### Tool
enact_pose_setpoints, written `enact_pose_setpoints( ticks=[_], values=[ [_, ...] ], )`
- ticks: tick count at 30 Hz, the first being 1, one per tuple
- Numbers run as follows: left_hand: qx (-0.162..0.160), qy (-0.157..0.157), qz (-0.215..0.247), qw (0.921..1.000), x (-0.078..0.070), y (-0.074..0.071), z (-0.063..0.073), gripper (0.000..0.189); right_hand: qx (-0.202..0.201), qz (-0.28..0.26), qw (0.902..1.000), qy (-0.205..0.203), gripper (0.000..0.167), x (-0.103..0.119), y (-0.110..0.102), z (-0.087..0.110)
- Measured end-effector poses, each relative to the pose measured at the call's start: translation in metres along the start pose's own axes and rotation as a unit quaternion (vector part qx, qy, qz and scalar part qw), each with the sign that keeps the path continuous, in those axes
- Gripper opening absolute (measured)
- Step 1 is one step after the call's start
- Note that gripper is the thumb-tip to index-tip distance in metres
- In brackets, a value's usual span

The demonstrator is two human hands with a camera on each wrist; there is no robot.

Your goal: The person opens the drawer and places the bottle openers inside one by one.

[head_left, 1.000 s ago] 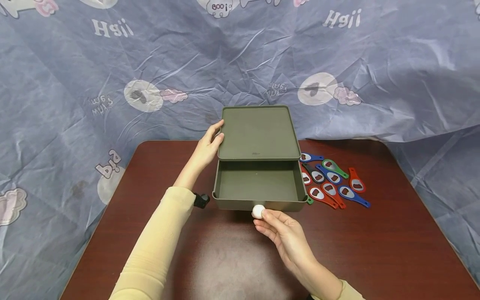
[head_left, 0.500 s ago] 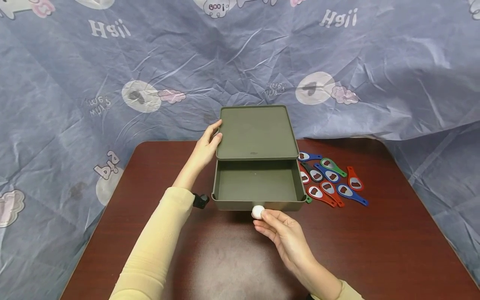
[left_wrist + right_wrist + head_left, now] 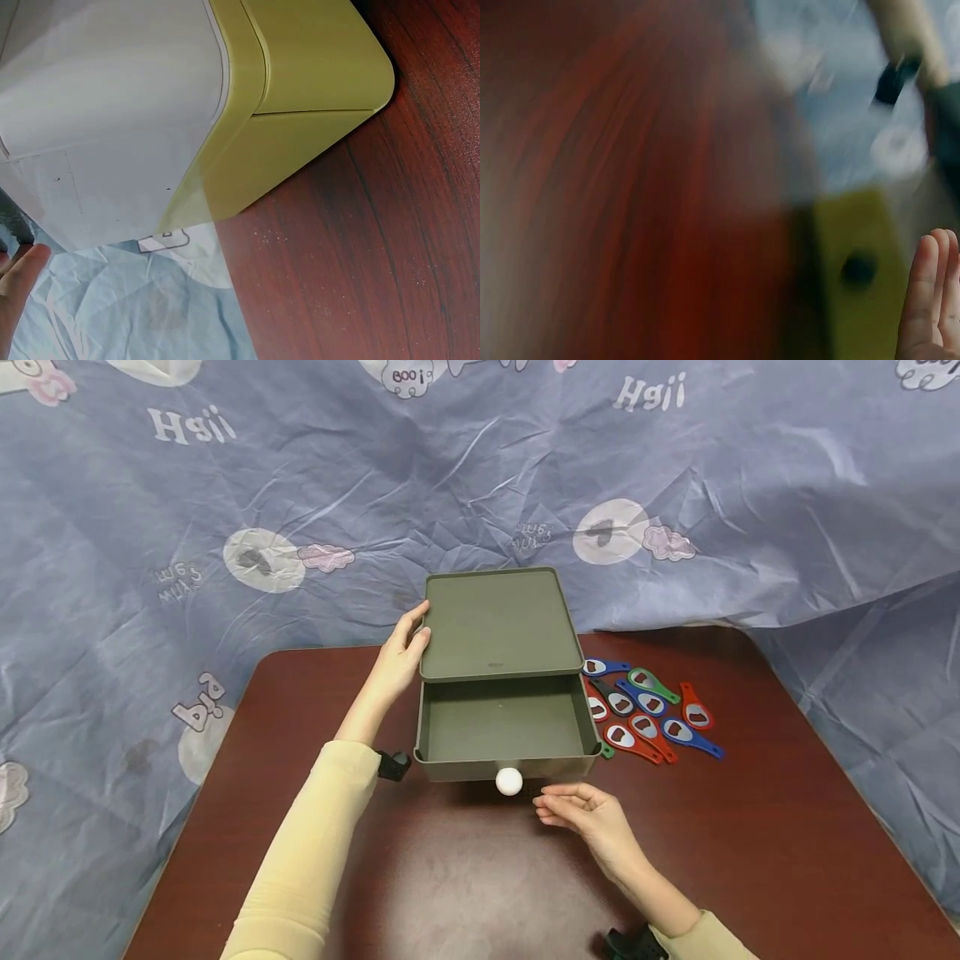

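An olive-green drawer box [image 3: 498,622] stands on the table, its drawer [image 3: 506,766] pulled out and holding nothing visible. A round white knob [image 3: 509,782] sits on the drawer front. My left hand [image 3: 397,658] rests its fingers and thumb against the box's left edge; the left wrist view shows a fingertip [image 3: 28,270] by the pale casing [image 3: 112,165]. Just right of the knob and apart from it is my right hand [image 3: 588,818], holding nothing, its fingers loosely together. In the blurred right wrist view, straight fingers [image 3: 921,289] appear beside the drawer front.
Several bottle openers in red, blue, green and black, such as a red one [image 3: 696,708] and a blue one [image 3: 690,737], lie right of the box. A printed cloth [image 3: 360,485] hangs behind the dark red table [image 3: 750,827].
My right hand has let go of the white knob and moved a little right, away from it. The left hand stays at the box's edge. The whole head view has shifted slightly.
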State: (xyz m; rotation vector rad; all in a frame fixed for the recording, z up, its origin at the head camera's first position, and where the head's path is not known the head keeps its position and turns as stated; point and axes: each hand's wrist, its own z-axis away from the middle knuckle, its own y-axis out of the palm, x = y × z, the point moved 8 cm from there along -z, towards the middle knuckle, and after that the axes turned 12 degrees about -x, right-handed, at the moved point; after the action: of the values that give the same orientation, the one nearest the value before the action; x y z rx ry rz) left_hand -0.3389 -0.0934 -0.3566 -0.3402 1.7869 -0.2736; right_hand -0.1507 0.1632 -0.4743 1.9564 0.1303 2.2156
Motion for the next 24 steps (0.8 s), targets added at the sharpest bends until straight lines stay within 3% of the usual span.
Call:
enact_pose_setpoints(
  ticks=[5, 10, 12, 16, 18, 24],
  values=[
    [0.002, 0.001, -0.003, 1.0, 0.0, -0.002, -0.001, 0.05, -0.073, 0.078, 0.994, -0.023, 0.031, -0.014, -0.052, -0.029],
    [0.005, -0.003, 0.002, 1.0, 0.002, -0.001, -0.001, 0.05, -0.167, 0.099, 0.9798, -0.047, 0.023, -0.001, -0.105, -0.054],
    [0.004, -0.002, 0.002, 1.0, 0.002, -0.001, -0.001, 0.05, -0.21, 0.121, 0.9686, -0.056, 0.018, 0.008, -0.125, -0.062],
    [0.002, -0.004, 0.0, 1.0, 0.003, -0.002, -0.001, 0.05, -0.3, 0.191, 0.9323, -0.067, 0.016, 0.027, -0.166, -0.074],
    [0.003, -0.005, 0.0, 1.0, 0.004, -0.002, -0.001, 0.05, -0.334, 0.251, 0.9062, -0.063, 0.022, 0.037, -0.184, -0.077],
    [0.009, -0.007, 0.005, 0.9999, 0.003, -0.001, -0.001, 0.051, -0.363, 0.382, 0.848, -0.057, 0.039, 0.058, -0.22, -0.082]
  ],
)
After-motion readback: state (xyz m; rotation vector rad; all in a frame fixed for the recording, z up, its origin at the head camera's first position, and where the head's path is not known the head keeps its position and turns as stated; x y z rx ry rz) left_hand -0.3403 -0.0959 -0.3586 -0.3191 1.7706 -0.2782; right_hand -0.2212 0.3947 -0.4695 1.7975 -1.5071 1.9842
